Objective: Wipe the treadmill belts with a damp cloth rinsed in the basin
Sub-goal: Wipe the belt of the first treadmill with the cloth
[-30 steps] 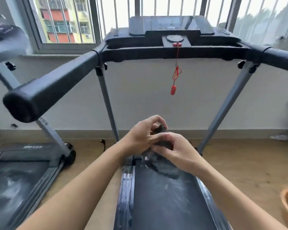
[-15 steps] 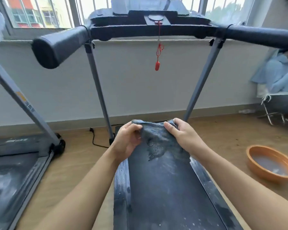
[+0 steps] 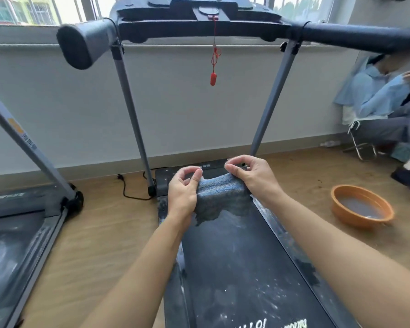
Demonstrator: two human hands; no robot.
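Observation:
A dark grey-blue damp cloth (image 3: 219, 195) hangs spread between my two hands, just above the front end of the black treadmill belt (image 3: 242, 268). My left hand (image 3: 184, 195) pinches its left top corner and my right hand (image 3: 253, 176) pinches the right top corner. The belt carries white dusty specks and smears. An orange basin (image 3: 341, 210) holding water sits on the wooden floor to the right of the treadmill.
The handlebars (image 3: 88, 43) and console (image 3: 211, 17) stand overhead, with a red safety key (image 3: 213, 79) dangling. A second treadmill (image 3: 17, 245) lies at the left. A power cord (image 3: 130, 192) trails on the floor. A seated person (image 3: 388, 110) is at the far right.
My hands went from bunching the cloth together to pulling it apart and spreading it by its corners. My view tilted down and right, bringing the basin and the seated person into sight.

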